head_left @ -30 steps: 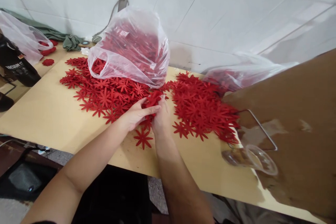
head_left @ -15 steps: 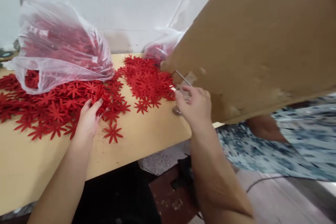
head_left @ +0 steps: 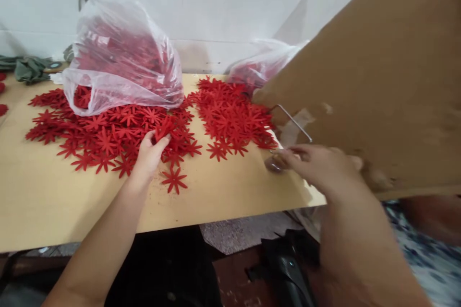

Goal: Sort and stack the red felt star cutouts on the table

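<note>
My left hand (head_left: 149, 153) is closed in a pinch on red flower cutouts (head_left: 163, 129) with narrow petals, held just above the pile; how many it holds is unclear. A single red cutout (head_left: 175, 180) lies flat on the table near that wrist. My right hand (head_left: 324, 168) has its thumb and forefinger together beside a small, shiny roundish object (head_left: 274, 164) at the table's right. What those fingers grip is hidden. Just beyond them, a bent metal rod (head_left: 293, 122) slants in front of the brown cardboard.
A clear plastic bag (head_left: 124, 64) of red cutouts sits on the left pile (head_left: 97, 141). A second heap (head_left: 234, 117) and another bag (head_left: 262, 64) lie right of it. Large cardboard (head_left: 389, 72) blocks the right side. Patterned fabric (head_left: 414, 249) shows below it.
The view has swung left, so the table and piles appear further right. My right hand has shifted right and lower, beside the small shiny object. My left hand stays at the pile, still pinching.
</note>
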Action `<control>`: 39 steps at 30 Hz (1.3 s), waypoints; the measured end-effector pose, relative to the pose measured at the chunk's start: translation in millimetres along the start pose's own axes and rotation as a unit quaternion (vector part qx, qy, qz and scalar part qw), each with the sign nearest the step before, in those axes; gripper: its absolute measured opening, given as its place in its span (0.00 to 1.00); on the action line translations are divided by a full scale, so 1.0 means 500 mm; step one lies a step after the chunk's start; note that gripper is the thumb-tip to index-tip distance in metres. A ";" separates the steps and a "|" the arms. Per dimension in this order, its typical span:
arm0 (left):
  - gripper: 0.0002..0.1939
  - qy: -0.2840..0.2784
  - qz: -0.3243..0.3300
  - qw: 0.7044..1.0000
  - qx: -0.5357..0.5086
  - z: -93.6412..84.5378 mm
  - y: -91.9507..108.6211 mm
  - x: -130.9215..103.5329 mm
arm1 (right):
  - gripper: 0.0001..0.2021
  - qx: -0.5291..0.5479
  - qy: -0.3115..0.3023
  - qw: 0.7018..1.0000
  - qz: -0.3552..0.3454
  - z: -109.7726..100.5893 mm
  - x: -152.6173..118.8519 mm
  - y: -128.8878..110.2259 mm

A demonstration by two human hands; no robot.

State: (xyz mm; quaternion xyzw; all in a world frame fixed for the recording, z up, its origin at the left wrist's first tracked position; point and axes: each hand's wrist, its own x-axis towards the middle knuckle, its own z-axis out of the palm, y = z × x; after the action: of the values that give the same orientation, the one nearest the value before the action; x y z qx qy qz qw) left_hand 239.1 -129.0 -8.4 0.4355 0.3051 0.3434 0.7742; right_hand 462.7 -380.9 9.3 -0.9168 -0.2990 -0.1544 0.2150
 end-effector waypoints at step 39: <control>0.27 -0.097 -0.038 0.983 -0.150 -0.007 0.047 -0.021 | 0.09 0.441 -0.091 0.882 -0.138 0.124 -0.050 -0.431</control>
State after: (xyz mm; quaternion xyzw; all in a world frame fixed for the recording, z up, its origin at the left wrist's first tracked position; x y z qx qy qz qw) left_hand 224.2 -126.8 12.5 0.3335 0.1898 0.3113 0.8694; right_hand 320.6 -205.7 10.6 -0.6864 -0.4783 0.0492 0.5456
